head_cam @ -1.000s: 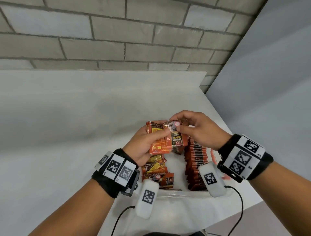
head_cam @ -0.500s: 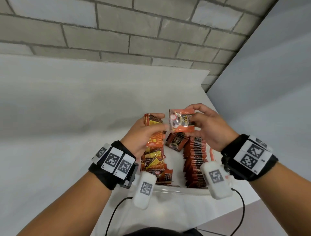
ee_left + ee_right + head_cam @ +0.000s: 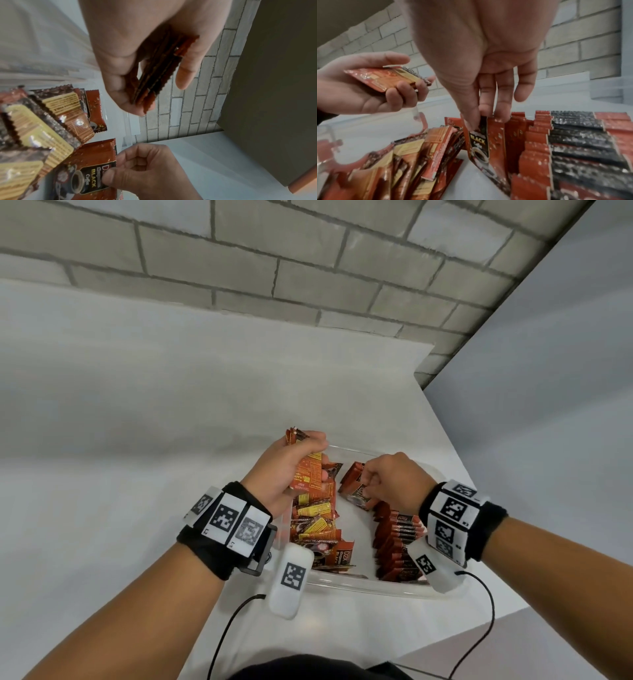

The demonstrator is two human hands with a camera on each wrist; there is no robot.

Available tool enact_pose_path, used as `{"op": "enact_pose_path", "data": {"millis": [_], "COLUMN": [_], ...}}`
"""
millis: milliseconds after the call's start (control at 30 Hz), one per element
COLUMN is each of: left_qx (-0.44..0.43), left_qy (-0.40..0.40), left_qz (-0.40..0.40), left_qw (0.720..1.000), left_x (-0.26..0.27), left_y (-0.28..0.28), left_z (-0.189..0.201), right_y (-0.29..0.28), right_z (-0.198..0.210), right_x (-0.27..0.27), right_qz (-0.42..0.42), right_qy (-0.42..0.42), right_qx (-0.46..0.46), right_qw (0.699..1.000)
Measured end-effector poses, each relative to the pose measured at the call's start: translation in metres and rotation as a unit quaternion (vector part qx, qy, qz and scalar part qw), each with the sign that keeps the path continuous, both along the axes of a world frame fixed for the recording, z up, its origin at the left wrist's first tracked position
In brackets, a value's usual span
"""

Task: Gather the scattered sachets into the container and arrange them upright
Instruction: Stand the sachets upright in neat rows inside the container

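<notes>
Red sachet (image 3: pixel 478 140) pinched between right-hand fingers (image 3: pixel 485 97).

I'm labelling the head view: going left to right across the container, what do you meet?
Left hand gripping a stack of sachets → loose leaning sachets → bare container floor → right hand pinching one sachet → upright sachet row.

Even, soft indoor light, faint shadows on the matte white tabletop (image 3: pixel 137 440), specular glints on glossy red-brown foil sachets (image 3: pixel 573 142), wide-angle edge bending, blurred wrist-view foregrounds
</notes>
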State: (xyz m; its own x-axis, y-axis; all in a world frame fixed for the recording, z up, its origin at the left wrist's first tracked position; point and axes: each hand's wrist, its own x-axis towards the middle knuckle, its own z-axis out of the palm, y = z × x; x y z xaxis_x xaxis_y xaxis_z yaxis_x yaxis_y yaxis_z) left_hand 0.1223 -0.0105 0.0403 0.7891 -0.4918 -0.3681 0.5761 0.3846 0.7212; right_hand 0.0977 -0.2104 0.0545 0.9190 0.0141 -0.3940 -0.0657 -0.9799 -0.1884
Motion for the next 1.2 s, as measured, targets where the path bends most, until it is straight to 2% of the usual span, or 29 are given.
{"op": "enact_pose_path", "data": {"millis": [133,400,667,1000,1200], "left_qx": [-0.006,-0.005,-0.014,-0.012,-0.001], "left_qy": [0.001,-0.001,-0.001,-0.007,-0.001], "left_qz": [0.003,0.002,-0.001,-0.003,0.004], "left_qw": [1.000,1.000,1.000,1.000,1.000], "left_x": [0.001,0.000,0.000,0.000,-0.001], "left_y": [0.001,0.000,0.001,0.000,-0.001], "left_z": [-0.001,-0.001,-0.002,-0.003,-0.002], "right_y": [0.004,0.007,0.012,0.006,0.005], "right_z": [-0.004,-0.011,-0.012,-0.013,-0.007], "right_x": [0.003,0.004,0.006,0.003,0.002], "right_qz": [0.024,0.093,0.130,0.137,0.127], "right_qy": [-0.002,-0.005,-0.037,-0.074,-0.084], "right_qx": [-0.077,-0.172,-0.226,-0.238,-0.210], "right_qw": [0.997,0.981,0.965,0.959,0.966]}}
